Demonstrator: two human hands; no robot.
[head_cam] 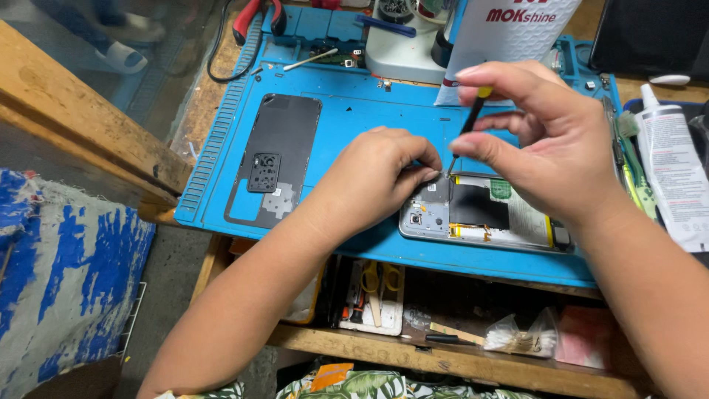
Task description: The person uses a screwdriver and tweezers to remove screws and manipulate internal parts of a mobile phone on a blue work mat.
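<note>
An opened phone (487, 214) lies face down on the blue work mat (354, 125), its black battery and boards showing. My left hand (377, 177) rests on the phone's upper left corner, fingers curled and pressing it down. My right hand (539, 140) pinches a thin black screwdriver (467, 127) with a yellow cap, held nearly upright. Its tip touches the phone's top edge right beside my left fingertips. The phone's removed dark back cover (275, 159) lies inside-up on the mat to the left.
A white glue tube (676, 174) and green tweezers (631, 166) lie at the right. A white stand base (402, 52) and a white bottle (509, 37) sit behind. An open drawer below holds scissors (380, 284) and cotton swabs (517, 340). A wooden beam (81, 118) runs at the left.
</note>
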